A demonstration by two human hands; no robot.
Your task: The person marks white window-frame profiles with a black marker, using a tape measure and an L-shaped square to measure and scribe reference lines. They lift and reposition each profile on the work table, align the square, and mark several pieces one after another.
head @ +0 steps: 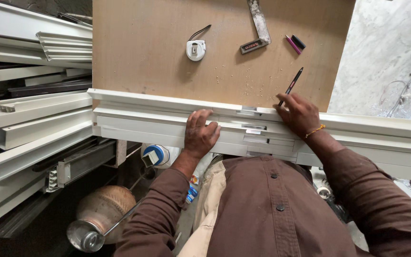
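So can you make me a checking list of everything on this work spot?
Surface: bare brown board table, a few crumbs of sawdust.
Job's things: long white frame piece lying across the table's near edge; black pencil.
Clutter: white tape measure, metal square, pink marker, small black piece beside it.
Hands: left hand pressed flat on the frame piece; right hand on it, holding the pencil.
Cables: thin wires on the floor, right.
Surroundings: stacked white profiles left; metal pot below.
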